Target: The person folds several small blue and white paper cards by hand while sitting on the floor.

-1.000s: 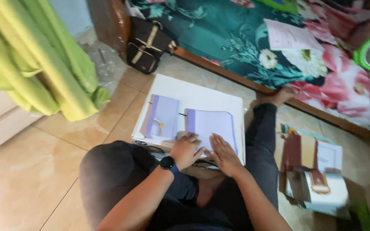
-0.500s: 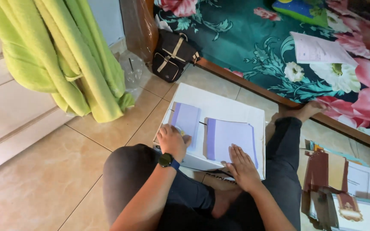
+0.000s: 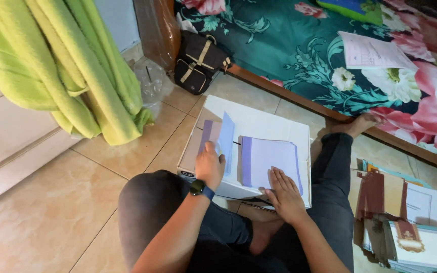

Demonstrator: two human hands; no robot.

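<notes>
A person sits cross-legged on the tiled floor [image 3: 51,222] with a white box [image 3: 264,124] resting across the lap and floor as a work surface. The left hand [image 3: 210,164], a dark watch [image 3: 201,189] on its wrist, is closed on a pale blue sheet [image 3: 226,134], pinching its lower edge so the sheet stands nearly upright at the left part of the box. Under that sheet lies a purple-edged page, only partly seen. The right hand [image 3: 283,192] lies open and flat, fingers spread, pressing the lower edge of a lavender paper stack [image 3: 269,159] that lies flat on the right part of the box, just beside the raised sheet.

A green blanket [image 3: 72,65] hangs at the left. A black bag [image 3: 198,60] stands against the bed [image 3: 289,55], whose cover is teal with large flowers; a printed paper [image 3: 373,53] lies on it. At the right, on the floor beside the person's leg, sits a pile of booklets [image 3: 405,222] in brown and white.
</notes>
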